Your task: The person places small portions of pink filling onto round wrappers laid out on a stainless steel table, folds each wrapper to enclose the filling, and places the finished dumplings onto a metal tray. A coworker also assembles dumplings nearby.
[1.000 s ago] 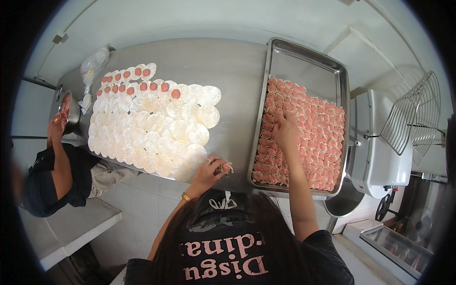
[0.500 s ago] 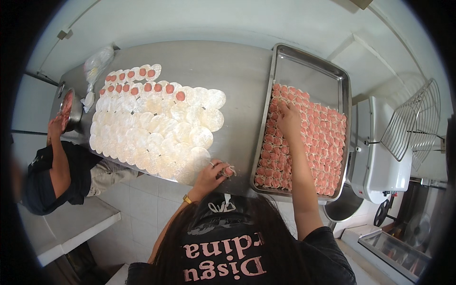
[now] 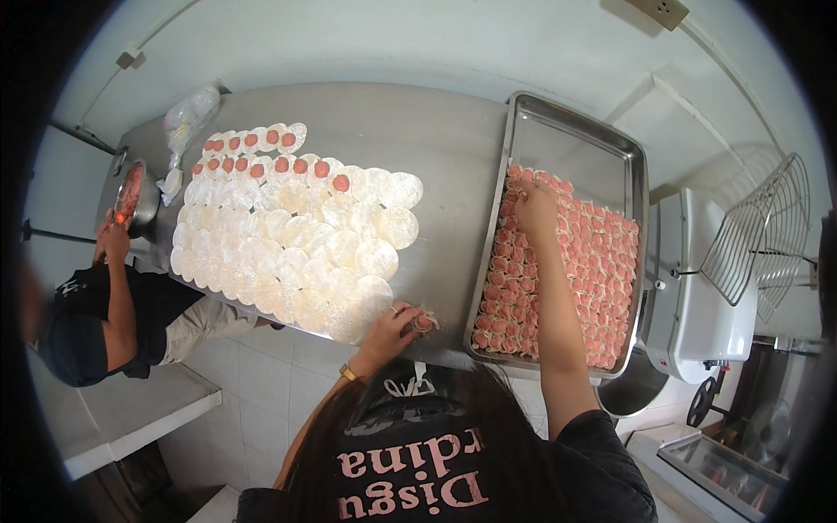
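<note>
My left hand (image 3: 390, 336), wearing a ring and a yellow wristband, is closed around a small open-topped dumpling (image 3: 425, 322) with pink filling at the table's near edge. Over the metal tray (image 3: 641, 261) on the right, my right hand (image 3: 537, 212) reaches with its fingers drawn together, fingertips down at the far left of the rows. Whatever lies between those fingertips is hidden. Tightly packed dumplings (image 3: 571, 301) fill most of the tray. Left of my left hand, round floured wrappers (image 3: 288, 231) overlap in rows, and several far ones carry pink filling balls (image 3: 323, 166).
A co-worker's hands (image 3: 113, 237) are at a metal bowl (image 3: 146, 205) of pink filling on the left. Behind it lies a knotted plastic bag (image 3: 187, 126). A white appliance with wire guards (image 3: 702, 279) stands right of the tray. Bare steel tabletop (image 3: 453, 166) separates wrappers and tray.
My right hand has moved slightly farther up the tray. My left hand keeps its dumpling in place. The co-worker's hands have shifted toward the near side of the bowl. The view has tilted slightly.
</note>
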{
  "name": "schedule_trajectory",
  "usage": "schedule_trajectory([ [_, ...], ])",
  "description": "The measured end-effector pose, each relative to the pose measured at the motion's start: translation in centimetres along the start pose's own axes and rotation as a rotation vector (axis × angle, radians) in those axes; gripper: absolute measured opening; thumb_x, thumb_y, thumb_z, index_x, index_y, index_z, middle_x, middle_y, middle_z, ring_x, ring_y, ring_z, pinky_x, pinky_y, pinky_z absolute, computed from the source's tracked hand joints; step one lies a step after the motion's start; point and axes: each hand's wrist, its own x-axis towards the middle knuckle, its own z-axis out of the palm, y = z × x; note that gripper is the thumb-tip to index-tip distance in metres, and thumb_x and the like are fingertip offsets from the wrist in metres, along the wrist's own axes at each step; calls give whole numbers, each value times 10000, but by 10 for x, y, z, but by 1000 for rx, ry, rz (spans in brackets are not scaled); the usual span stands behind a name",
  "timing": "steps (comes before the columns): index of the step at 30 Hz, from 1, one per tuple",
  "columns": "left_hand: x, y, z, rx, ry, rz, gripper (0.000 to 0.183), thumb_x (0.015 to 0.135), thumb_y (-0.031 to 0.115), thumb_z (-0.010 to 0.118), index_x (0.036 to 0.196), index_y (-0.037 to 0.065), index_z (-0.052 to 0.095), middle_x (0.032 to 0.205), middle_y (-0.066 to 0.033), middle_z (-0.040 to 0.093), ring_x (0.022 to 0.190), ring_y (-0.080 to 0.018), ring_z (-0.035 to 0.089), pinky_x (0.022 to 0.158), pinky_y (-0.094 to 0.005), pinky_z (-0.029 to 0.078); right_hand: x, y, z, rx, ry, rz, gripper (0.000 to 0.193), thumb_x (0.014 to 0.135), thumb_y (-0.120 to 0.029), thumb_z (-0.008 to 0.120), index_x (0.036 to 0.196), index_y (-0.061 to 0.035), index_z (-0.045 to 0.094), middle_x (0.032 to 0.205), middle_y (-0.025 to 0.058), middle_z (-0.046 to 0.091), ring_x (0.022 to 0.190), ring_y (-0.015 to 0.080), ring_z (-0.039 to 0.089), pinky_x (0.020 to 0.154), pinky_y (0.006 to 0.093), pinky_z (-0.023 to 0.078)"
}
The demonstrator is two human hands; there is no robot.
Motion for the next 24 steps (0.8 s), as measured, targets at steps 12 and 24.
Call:
schedule_trajectory([
  [12,-7,-8,2,-50,14,-4,367,766,22,694,1117,33,584,1034,-110,570,809,-240,632,694,-323,518,-24,-47,-33,387,-314,-39,379,731,-113,641,1105,-50,626,1008,182,597,935,366,581,833,435,482],
  [24,-16,-4,-7,-338,52,-189,323,832,4,614,1147,30,552,950,-142,634,883,-260,639,735,-331,511,-190,-161,-32,284,-706,-254,375,716,-105,668,1065,-35,550,1034,193,535,913,380,583,737,467,510],
])
